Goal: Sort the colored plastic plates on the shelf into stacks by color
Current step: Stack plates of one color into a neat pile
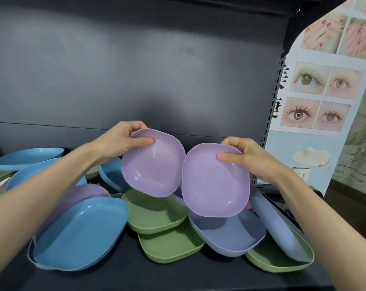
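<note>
head view, forward and down, near shelf (115,278)

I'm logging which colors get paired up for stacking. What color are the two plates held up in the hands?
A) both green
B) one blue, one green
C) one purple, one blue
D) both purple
D: the left hand grips the left purple plate by its rim, and the right hand grips the right purple plate the same way.
</note>
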Demonstrator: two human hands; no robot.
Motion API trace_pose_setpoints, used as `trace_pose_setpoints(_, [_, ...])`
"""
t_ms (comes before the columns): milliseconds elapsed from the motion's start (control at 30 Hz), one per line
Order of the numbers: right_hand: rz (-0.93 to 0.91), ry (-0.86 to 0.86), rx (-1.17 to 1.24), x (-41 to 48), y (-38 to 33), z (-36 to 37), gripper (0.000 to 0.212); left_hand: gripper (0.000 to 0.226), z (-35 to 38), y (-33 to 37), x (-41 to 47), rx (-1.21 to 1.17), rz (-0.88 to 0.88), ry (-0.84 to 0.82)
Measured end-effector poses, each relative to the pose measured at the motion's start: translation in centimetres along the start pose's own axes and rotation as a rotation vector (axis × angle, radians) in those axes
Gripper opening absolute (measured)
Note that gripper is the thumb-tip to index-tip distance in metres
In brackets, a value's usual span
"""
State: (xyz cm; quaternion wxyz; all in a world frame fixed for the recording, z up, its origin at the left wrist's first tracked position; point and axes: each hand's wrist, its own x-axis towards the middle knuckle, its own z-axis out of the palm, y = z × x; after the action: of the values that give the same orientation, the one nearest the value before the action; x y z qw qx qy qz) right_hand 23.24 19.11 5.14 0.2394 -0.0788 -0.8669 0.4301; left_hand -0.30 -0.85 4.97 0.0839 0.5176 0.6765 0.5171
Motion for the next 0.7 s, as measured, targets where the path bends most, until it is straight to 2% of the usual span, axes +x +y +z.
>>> trace_pose_setpoints(133, [-0.048,0.108,0.037,-0.3,-0.7,0.7,0.007,0.010,0.2,1.3,-1.7,0.019,0.024,0.254])
trace_pose_setpoints(300, [-0.170,0.272,0.115,-0.5,-2.7,3.2,0.009,0.018,-0.2,2.7,-4.6,0.056,0.078,0.534])
trace_pose_setpoints(400, [-0.219,0.345,0.181,-1.2,-4.3,5.2,0.014,0.026,-1.0,3.5,-6.7,0.021,0.102,0.649])
trace_pose_setpoints(500, [-0.234,0.389,0.213,-1.6,-6.5,7.3,0.021,0.029,-2.5,4.4,-9.0,-0.015,0.107,0.719])
trace_pose_setpoints(700, [-0.218,0.378,0.291,-2.0,-11.7,14.4,0.023,0.027,-8.3,4.8,-15.3,-0.069,0.107,0.729])
